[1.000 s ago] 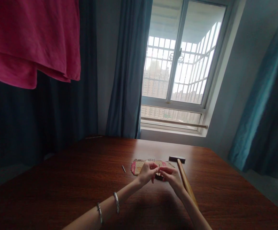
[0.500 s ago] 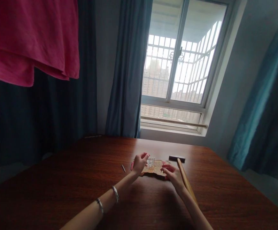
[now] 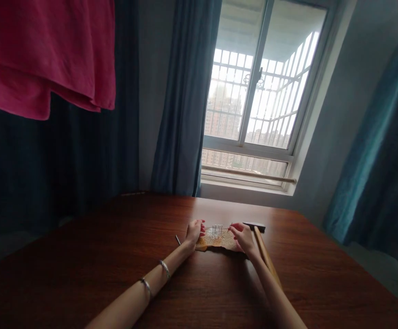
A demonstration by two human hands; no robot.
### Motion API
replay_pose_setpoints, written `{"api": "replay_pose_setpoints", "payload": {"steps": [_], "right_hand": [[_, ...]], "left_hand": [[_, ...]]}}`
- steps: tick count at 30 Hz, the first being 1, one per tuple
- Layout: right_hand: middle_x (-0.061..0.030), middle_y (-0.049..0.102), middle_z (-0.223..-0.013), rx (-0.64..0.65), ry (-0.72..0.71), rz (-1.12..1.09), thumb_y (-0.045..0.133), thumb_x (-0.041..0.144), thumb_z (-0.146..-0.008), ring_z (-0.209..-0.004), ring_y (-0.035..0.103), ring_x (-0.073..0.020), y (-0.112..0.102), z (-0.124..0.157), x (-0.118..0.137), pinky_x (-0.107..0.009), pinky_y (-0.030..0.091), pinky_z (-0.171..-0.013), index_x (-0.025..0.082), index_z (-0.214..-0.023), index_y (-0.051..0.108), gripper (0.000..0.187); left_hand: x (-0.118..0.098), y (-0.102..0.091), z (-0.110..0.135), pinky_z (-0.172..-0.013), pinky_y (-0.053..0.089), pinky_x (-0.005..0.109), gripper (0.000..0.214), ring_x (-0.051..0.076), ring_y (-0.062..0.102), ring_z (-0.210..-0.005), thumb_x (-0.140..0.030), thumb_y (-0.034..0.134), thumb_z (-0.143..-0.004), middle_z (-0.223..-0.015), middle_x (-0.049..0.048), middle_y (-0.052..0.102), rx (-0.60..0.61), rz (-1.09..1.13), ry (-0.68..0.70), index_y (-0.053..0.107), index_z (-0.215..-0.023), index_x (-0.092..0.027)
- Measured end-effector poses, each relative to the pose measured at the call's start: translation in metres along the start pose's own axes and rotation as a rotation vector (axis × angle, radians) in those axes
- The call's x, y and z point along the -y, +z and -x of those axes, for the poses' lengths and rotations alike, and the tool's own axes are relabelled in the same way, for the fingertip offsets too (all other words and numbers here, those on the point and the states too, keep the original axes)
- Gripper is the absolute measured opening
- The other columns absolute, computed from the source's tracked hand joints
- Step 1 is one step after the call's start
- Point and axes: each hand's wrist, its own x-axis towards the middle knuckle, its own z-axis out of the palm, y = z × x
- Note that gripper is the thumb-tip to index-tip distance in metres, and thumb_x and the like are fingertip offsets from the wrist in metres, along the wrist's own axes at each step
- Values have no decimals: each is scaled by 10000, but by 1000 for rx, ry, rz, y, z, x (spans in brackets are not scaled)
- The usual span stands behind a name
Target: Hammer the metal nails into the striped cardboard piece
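A small tan perforated board (image 3: 217,239) with a row of thin metal pins (image 3: 217,228) standing on its far edge lies on the brown wooden table (image 3: 116,256). My left hand (image 3: 194,231) grips the board's left end with curled fingers; two bangles sit on that forearm. My right hand (image 3: 242,236) is closed on the board's right end, fingers bent toward the pins. A pink patterned piece shows under the board at its left end.
A long wooden stick (image 3: 266,261) lies along my right forearm. A dark flat block (image 3: 254,225) sits just beyond the right hand, and a small loose pin (image 3: 177,239) lies left of the left hand. Window, blue curtains and hanging pink cloth (image 3: 44,55) are behind.
The hands parted from a joined pinch over the pink piece and moved out to the board's two ends. The board now lies tan side up and slightly farther from me.
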Motion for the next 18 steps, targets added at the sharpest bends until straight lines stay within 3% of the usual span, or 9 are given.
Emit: {"api": "replay_pose_setpoints", "payload": {"steps": [7,18], "right_hand": [[-73,707,-717,20,-53,77,557,347,-673,-688,636,-193,18,-14,-12,-277,481,-645,149,-726,701,251],[-62,696,-661,15,-48,116,520,372,-707,-626,630,-191,22,-12,-24,-266,463,-591,145,-775,690,291]], "left_hand": [[11,-3,-6,-398,414,177,169,76,496,-448,-193,430,-744,-587,-14,499,17,-18,-7,564,-805,-109],[11,-2,-6,-363,399,167,134,64,455,-408,-181,443,-736,-556,-31,471,18,-36,-8,554,-775,-119]]}}
